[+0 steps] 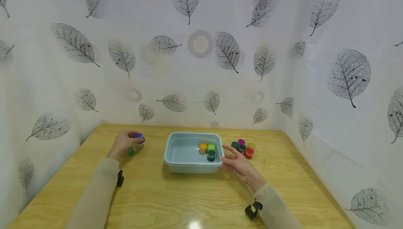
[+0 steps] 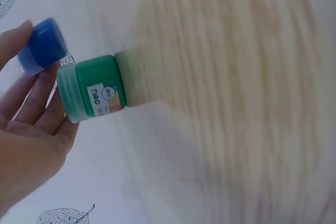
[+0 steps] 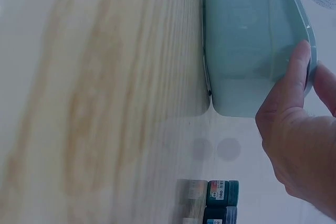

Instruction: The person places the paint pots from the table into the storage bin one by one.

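My left hand (image 1: 123, 142) pinches a small blue paint jar (image 2: 44, 45) between thumb and fingers, tilted in the left wrist view. Right beside those fingers, a green paint jar (image 2: 94, 88) with a white label stands on the table. At the right end of the pale blue plastic bin (image 1: 185, 168), my right hand (image 1: 240, 167) holds the rim, with fingers on either side of its edge in the right wrist view. Inside the bin, toward its right end, are an orange jar (image 1: 203, 148), a light green jar (image 1: 211, 147) and a dark green jar (image 1: 211, 155).
Several more paint jars stand in a cluster right of the bin, among them a red jar (image 1: 249, 153), a magenta jar (image 1: 241, 141) and a teal jar (image 3: 222, 193). White leaf-print curtains (image 1: 201, 82) border the wooden table (image 1: 176, 201) at the back and sides.
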Demonstrator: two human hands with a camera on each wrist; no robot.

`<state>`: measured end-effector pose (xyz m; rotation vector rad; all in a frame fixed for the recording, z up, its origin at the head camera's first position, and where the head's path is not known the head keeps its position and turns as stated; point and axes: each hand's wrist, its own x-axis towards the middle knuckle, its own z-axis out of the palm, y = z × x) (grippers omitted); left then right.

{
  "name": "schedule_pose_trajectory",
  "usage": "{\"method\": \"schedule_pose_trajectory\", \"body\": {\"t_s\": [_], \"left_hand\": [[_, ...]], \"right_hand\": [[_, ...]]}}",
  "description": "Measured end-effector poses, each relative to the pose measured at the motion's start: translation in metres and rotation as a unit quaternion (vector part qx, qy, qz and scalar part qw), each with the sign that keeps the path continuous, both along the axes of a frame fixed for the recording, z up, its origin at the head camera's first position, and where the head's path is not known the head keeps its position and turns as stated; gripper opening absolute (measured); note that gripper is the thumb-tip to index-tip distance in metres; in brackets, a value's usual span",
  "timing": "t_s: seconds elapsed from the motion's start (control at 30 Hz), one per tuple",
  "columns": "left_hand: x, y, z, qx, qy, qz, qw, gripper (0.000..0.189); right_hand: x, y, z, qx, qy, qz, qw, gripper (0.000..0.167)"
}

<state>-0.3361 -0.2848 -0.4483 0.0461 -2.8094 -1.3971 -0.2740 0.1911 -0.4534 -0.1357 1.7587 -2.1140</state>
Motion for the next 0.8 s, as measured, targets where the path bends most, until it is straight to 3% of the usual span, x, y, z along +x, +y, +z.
{"method": "schedule_pose_trajectory", "body": {"t_s": [0.4,0.63,0.8], "left_hand": [[0.003,0.015,0.004,0.056,0.058,0.052,0.9953,0.059],[0.003,0.031,0.006,0.096,0.074,0.046,0.9916,0.050],[0.004,0.045,0.007,0.151,0.083,0.025,0.9847,0.049]], "right_hand": [[0.000,-0.001,0.001,0.000,-0.002,0.001,1.0000,0.067],[-0.001,0.000,0.000,-0.006,-0.003,0.004,1.0000,0.068],[-0.001,0.000,0.000,-0.010,-0.005,0.006,0.9999,0.068]]}}
